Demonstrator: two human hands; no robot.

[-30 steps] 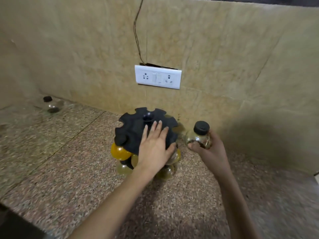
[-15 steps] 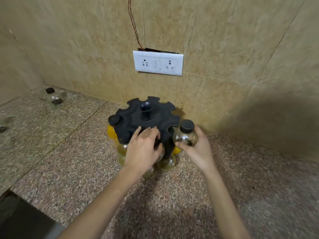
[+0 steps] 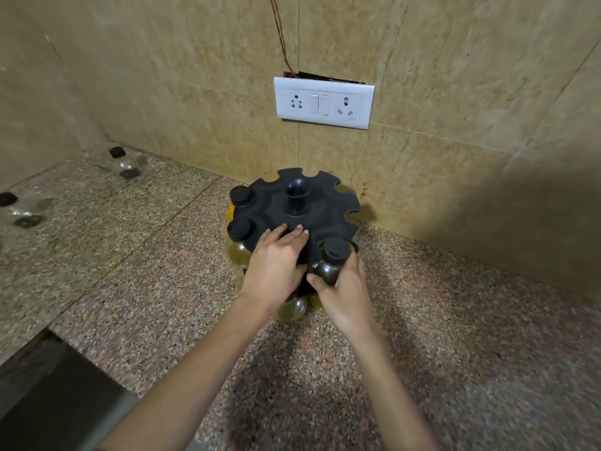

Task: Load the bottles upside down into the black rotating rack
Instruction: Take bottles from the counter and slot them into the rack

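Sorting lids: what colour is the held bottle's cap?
The cap is black; the head view shows it best.

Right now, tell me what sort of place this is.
Probably a home kitchen counter: a speckled stone worktop meets a tiled wall carrying a socket-and-switch plate. A black rotating rack holding capped bottles stands on it, and the right hand grips one bottle.

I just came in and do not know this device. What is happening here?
A person is loading small bottles into a black rack on a stone counter. The left hand rests flat on the rack's top. The right hand grips a black-capped bottle at the rack's near edge, cap up. Two caps already sit in slots on its left; two more bottles sit apart, far left.
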